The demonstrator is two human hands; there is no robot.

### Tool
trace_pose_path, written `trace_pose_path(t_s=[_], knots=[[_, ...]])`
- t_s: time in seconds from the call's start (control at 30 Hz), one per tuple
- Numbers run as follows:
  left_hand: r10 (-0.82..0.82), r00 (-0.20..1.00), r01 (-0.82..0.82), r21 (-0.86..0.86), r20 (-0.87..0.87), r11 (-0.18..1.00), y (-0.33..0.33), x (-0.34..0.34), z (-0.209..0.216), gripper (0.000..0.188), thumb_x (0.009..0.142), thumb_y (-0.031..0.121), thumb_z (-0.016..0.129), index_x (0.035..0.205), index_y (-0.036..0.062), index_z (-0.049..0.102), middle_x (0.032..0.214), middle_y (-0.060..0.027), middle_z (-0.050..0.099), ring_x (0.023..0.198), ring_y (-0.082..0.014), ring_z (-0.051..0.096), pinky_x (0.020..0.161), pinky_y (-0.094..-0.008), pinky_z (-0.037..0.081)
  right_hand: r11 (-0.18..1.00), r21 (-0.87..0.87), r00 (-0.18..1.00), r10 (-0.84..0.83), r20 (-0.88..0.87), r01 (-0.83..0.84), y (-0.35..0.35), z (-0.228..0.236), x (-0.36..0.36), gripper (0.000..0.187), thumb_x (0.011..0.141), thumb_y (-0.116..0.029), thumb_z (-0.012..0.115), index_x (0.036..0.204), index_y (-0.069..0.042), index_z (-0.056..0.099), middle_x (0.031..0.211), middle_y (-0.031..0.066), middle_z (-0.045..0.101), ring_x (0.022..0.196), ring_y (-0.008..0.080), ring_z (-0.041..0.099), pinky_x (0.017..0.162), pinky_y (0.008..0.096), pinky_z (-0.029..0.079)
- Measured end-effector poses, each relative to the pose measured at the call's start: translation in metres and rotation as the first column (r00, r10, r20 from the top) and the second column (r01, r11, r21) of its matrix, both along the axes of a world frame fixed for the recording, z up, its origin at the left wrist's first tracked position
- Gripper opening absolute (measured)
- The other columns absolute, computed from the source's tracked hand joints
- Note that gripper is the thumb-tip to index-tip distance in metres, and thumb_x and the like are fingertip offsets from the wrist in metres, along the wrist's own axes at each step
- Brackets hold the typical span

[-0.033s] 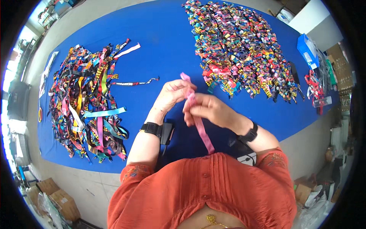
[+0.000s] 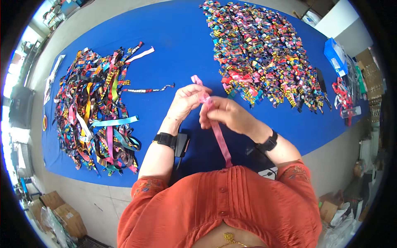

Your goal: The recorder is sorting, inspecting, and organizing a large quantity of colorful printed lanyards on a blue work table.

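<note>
A pink ribbon (image 2: 220, 142) is pinched between both hands, above the blue table. Its short end sticks up past the fingers of my left hand (image 2: 188, 102). The long tail hangs down toward my body. My right hand (image 2: 226, 113) grips it just to the right, thumb and fingers closed on it. Where the hands meet, the ribbon looks bunched or folded; fingers partly hide whether it is knotted. On the left lies a loose pile of colourful strips (image 2: 84, 105). Rows of small looped or knotted colourful pieces (image 2: 260, 53) cover the far right.
A patterned strip (image 2: 151, 89) lies apart from the pile. At the table's right edge are a blue box (image 2: 335, 57), red strips (image 2: 341, 96) and a clear plastic piece (image 2: 350, 111). A black device (image 2: 182, 145) sits beside my left wrist. Cardboard boxes (image 2: 69, 219) stand on the floor.
The ribbon's upper end has shifted slightly left and now bends over more. My hands have barely moved, both still holding the ribbon.
</note>
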State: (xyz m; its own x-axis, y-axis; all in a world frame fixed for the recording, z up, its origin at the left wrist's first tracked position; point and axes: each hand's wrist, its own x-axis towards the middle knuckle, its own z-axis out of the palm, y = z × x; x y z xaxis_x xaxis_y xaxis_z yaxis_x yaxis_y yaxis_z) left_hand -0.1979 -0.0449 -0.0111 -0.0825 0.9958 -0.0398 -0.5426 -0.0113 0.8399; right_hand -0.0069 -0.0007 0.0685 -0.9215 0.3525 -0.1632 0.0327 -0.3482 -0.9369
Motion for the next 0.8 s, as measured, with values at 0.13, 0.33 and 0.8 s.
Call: trace_pose_path(t_s=[0.13,0.33,0.8], knots=[[0.156,0.983,-0.163,-0.075,-0.098,0.984,0.002,-0.009,0.006,0.020,0.093,0.014,0.073,0.107,0.0004,0.073,0.081,0.0019,0.068,0.054,0.0009,0.040,0.048,-0.0168,0.028,0.965,-0.198,0.975,-0.193,-0.106,0.170,0.026,-0.028,-0.020,0.014,0.096,-0.007,0.053,0.105,-0.004,0.063,0.094,0.0076,0.066,0.085,0.0190,0.068,0.084,0.0352,0.055],[0.364,0.902,-0.379,-0.024,-0.231,0.925,0.003,-0.004,0.014,0.020,0.094,0.013,0.072,0.108,-0.0006,0.073,0.086,0.0014,0.070,0.060,-0.0031,0.047,0.057,-0.0195,0.040,0.981,-0.191,0.986,-0.075,-0.150,0.045,0.044,-0.046,-0.027,0.038,0.103,-0.038,0.055,0.114,-0.003,0.061,0.090,0.0064,0.064,0.081,0.0172,0.063,0.080,0.0340,0.054],[0.567,-0.180,-0.273,0.595,-0.804,0.756,-0.011,-0.003,0.052,0.017,0.078,0.016,0.082,0.095,0.0169,0.079,0.158,-0.0187,0.033,0.147,-0.0423,0.025,0.117,-0.0528,0.025,0.954,-0.292,0.998,0.052,-0.045,-0.063,0.032,-0.037,0.009,0.035,0.106,-0.035,0.050,0.111,-0.001,0.058,0.064,0.0008,0.052,0.048,0.0101,0.046,0.048,0.0279,0.037]])
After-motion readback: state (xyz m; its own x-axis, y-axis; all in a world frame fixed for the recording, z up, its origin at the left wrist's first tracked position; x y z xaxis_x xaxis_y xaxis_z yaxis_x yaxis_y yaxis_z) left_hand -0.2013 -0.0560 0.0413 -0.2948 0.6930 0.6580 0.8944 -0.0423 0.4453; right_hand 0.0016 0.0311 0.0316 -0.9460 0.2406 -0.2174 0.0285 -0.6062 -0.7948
